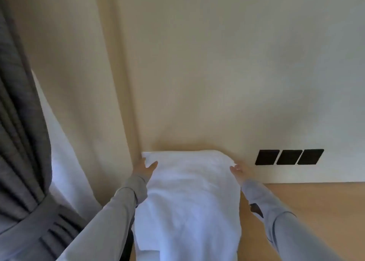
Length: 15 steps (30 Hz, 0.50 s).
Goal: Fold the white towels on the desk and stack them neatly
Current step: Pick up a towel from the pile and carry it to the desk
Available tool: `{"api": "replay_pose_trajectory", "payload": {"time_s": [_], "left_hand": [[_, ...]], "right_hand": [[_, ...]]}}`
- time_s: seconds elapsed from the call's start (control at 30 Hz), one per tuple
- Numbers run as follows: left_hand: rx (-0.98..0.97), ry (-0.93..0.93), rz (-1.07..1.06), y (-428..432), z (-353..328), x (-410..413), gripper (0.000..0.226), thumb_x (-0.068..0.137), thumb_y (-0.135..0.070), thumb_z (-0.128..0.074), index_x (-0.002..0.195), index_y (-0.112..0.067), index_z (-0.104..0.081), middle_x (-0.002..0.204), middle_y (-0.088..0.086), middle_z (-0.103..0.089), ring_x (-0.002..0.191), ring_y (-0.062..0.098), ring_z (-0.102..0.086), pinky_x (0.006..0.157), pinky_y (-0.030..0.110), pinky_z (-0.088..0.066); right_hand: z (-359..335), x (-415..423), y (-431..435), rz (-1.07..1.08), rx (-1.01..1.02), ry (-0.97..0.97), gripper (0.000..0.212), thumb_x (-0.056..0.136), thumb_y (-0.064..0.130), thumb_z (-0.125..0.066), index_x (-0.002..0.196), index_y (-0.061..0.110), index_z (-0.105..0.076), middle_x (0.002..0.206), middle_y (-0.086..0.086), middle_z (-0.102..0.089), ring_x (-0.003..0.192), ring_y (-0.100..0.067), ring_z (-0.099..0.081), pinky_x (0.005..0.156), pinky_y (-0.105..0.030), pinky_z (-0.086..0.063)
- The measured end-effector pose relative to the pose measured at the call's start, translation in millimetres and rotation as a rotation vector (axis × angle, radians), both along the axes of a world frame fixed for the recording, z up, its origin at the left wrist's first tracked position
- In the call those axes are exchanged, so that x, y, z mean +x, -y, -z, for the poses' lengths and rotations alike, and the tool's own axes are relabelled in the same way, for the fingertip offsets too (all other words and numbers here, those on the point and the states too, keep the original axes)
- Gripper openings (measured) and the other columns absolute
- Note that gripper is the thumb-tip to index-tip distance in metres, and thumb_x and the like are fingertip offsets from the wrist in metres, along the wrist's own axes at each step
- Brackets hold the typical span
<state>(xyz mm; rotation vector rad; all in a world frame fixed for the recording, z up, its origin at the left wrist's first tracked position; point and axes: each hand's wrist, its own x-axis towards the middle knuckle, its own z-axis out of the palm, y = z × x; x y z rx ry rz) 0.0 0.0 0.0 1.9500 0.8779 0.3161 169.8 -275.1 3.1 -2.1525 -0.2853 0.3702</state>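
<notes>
Towel (187,191) lies on the surface (316,201), stretching back from the fingers toward the person. Left hand (146,167) clasps its far left corner, thumb spread wide from the fingers (142,160). Right hand (239,171) touches the far right corner, its grip too blurred to tell.

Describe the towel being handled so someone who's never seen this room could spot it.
Start at the cream wall above the wooden desk. Before it, left of three black wall plates, spreads a white towel. Unlike the white curtain farther left, its upper corners are held by the left hand and right hand.
</notes>
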Motion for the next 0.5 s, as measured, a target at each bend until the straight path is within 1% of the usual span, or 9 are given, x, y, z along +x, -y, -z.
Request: {"api": "replay_pose_trajectory", "payload": {"time_s": [0.07, 0.1, 0.17, 0.23, 0.27, 0.33, 0.43, 0.47, 0.5], "left_hand": [[-0.054, 0.01, -0.083, -1.1, 10.1, -6.7, 0.067, 0.092, -0.031, -0.055, 0.145, -0.002, -0.025, 0.15, 0.016, -0.03, 0.136, 0.033, -0.031, 0.111, 0.04, -0.027], [-0.104, -0.014, -0.116, -0.8, 18.2, -10.0, 0.068, 0.091, -0.031, -0.057, 0.144, -0.001, -0.027, 0.149, 0.017, -0.033, 0.134, 0.035, -0.034, 0.11, 0.042, -0.029], [-0.198, -0.032, -0.126, 0.0, 31.7, -13.7, 0.063, 0.09, -0.03, -0.059, 0.14, 0.001, -0.036, 0.142, 0.02, -0.042, 0.127, 0.037, -0.043, 0.105, 0.043, -0.035], [-0.233, -0.01, -0.131, 1.6, 42.4, -15.1, 0.049, 0.09, -0.024, -0.061, 0.128, 0.004, -0.049, 0.129, 0.022, -0.054, 0.115, 0.038, -0.053, 0.094, 0.037, -0.043], [-0.242, -0.001, -0.141, 1.8, 44.1, -15.0, 0.045, 0.089, -0.022, -0.062, 0.124, 0.005, -0.053, 0.125, 0.022, -0.057, 0.111, 0.038, -0.056, 0.09, 0.036, -0.044], [-0.263, 0.018, -0.16, -0.6, 50.5, -13.6, 0.044, 0.088, -0.021, -0.063, 0.121, 0.006, -0.055, 0.122, 0.022, -0.059, 0.109, 0.037, -0.057, 0.09, 0.038, -0.045], [-0.294, 0.054, -0.181, -3.7, 56.2, -12.4, 0.044, 0.086, -0.024, -0.066, 0.118, 0.006, -0.058, 0.119, 0.022, -0.061, 0.102, 0.034, -0.059, 0.084, 0.036, -0.046], [-0.322, 0.053, -0.194, -5.3, 58.7, -12.1, 0.046, 0.085, -0.025, -0.067, 0.118, 0.007, -0.058, 0.119, 0.023, -0.061, 0.103, 0.035, -0.059, 0.086, 0.037, -0.046], [-0.347, 0.054, -0.207, -6.9, 61.2, -11.2, 0.048, 0.085, -0.026, -0.068, 0.118, 0.007, -0.058, 0.119, 0.023, -0.06, 0.106, 0.037, -0.058, 0.092, 0.04, -0.047]], "right_hand": [[19.3, -5.8, 9.5, 0.053, 0.011, -0.087, 0.045, 0.097, 0.02, -0.046, 0.139, 0.008, -0.037, 0.143, -0.015, -0.04, 0.129, -0.032, -0.041, 0.103, -0.037, -0.037], [31.0, -10.3, 15.2, 0.064, -0.013, -0.125, 0.046, 0.097, 0.02, -0.047, 0.139, 0.007, -0.037, 0.142, -0.016, -0.042, 0.127, -0.033, -0.042, 0.102, -0.038, -0.038], [51.8, -21.7, 24.5, 0.127, 0.008, -0.234, 0.044, 0.096, 0.022, -0.048, 0.137, 0.008, -0.039, 0.137, -0.015, -0.047, 0.123, -0.034, -0.045, 0.094, -0.036, -0.038], [68.0, -30.6, 27.9, 0.174, 0.083, -0.334, 0.046, 0.095, 0.023, -0.05, 0.138, 0.01, -0.038, 0.137, -0.014, -0.046, 0.122, -0.033, -0.045, 0.092, -0.034, -0.036], [69.6, -34.4, 27.2, 0.193, 0.124, -0.353, 0.048, 0.095, 0.022, -0.051, 0.139, 0.01, -0.037, 0.137, -0.014, -0.047, 0.12, -0.031, -0.046, 0.091, -0.035, -0.036], [77.0, -34.4, 26.1, 0.24, 0.215, -0.393, 0.048, 0.093, 0.018, -0.053, 0.138, 0.009, -0.039, 0.133, -0.016, -0.05, 0.108, -0.028, -0.05, 0.088, -0.035, -0.04], [80.3, -34.3, 23.7, 0.329, 0.256, -0.405, 0.043, 0.091, 0.02, -0.058, 0.129, 0.004, -0.048, 0.121, -0.018, -0.058, 0.097, -0.028, -0.054, 0.086, -0.037, -0.045], [80.6, -32.6, 22.8, 0.355, 0.249, -0.413, 0.042, 0.09, 0.023, -0.059, 0.126, 0.003, -0.051, 0.111, -0.016, -0.061, 0.092, -0.028, -0.056, 0.084, -0.037, -0.045], [80.5, -30.3, 22.5, 0.383, 0.241, -0.427, 0.041, 0.088, 0.027, -0.061, 0.121, 0.002, -0.055, 0.099, -0.012, -0.063, 0.084, -0.027, -0.058, 0.079, -0.036, -0.046]]}}
